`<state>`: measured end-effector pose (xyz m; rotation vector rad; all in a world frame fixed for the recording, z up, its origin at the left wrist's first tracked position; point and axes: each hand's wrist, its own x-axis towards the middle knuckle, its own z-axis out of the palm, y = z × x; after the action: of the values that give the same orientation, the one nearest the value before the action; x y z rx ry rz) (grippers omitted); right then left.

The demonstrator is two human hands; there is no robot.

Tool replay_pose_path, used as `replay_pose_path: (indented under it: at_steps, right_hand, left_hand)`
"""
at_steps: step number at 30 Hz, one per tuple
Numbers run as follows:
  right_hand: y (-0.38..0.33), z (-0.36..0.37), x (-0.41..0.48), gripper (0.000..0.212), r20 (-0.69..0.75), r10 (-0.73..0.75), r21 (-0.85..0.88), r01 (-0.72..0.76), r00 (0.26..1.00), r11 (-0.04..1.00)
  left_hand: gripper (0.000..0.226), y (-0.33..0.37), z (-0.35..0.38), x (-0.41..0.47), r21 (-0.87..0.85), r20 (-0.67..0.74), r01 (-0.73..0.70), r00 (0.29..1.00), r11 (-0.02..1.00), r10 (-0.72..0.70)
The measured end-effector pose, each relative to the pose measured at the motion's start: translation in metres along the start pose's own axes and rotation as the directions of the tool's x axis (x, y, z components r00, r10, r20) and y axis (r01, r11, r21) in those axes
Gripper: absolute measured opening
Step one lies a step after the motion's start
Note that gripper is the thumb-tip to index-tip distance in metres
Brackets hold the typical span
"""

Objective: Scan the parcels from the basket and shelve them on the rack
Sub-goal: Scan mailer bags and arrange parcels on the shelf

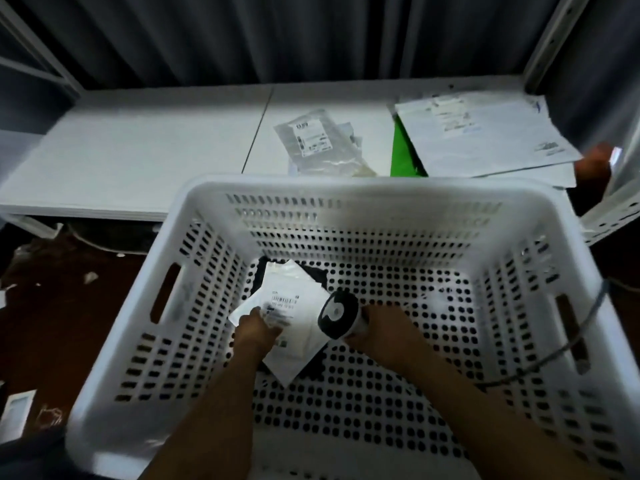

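Held a white parcel (294,317) low inside the basket (363,192), label up, over a dark packet (315,275). Pinched it at the near edge with the left hand (258,327), fingers curled. Gripped the scanner (337,315) in the right hand (377,323), closed round the handle, head aimed at the label. Judged well along: several parcels (485,133) already on the rack shelf (138,150); seemingly only these two left to scan and shelve.

The bare left forearm (211,407) and right forearm (464,400) reach forward and down from the lower edge of view, converging toward the middle. The left grip (258,326) is knuckles-up, fingers curled over the edge of a white parcel (290,285), pinching it. The right grip (375,323), just beside it, wraps around the handle of a scanner (337,315).
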<state>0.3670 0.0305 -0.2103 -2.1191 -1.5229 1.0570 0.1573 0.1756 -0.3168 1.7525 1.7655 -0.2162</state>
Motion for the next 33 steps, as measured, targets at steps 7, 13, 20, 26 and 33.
replay_pose_path:
  at_steps: [7, 13, 20, 26, 33]
  right_hand:
    - [0.024, 0.011, 0.035, 0.026, -0.049, 0.127, 0.090, -0.123, 0.991, 0.988]
    - [0.026, -0.002, 0.040, 0.043, -0.052, 0.159, 0.089, -0.154, 0.986, 0.984]
    - [-0.009, -0.046, 0.019, 0.026, -0.068, 0.159, 0.141, -0.149, 0.985, 0.979]
    - [-0.043, -0.100, -0.024, 0.016, -0.127, 0.140, 0.201, -0.112, 0.982, 0.973]
    - [-0.087, -0.163, -0.092, 0.020, -0.267, 0.056, 0.184, -0.006, 0.962, 0.983]
  left_hand:
    - [0.093, -0.016, 0.027, 0.017, 0.041, -0.016, 0.128, 0.992, 0.991, -0.127]
    - [0.062, -0.008, 0.030, 0.014, 0.094, -0.020, 0.206, 0.979, 0.974, -0.205]
    - [0.017, 0.014, 0.000, -0.020, -0.071, 0.130, 0.024, 0.991, 0.997, -0.015]
    - [0.014, 0.038, -0.043, -0.071, -0.419, 0.061, 0.012, 0.998, 0.908, 0.015]
    - [0.015, 0.067, -0.091, -0.132, -0.799, -0.094, -0.116, 0.993, 0.589, 0.068]
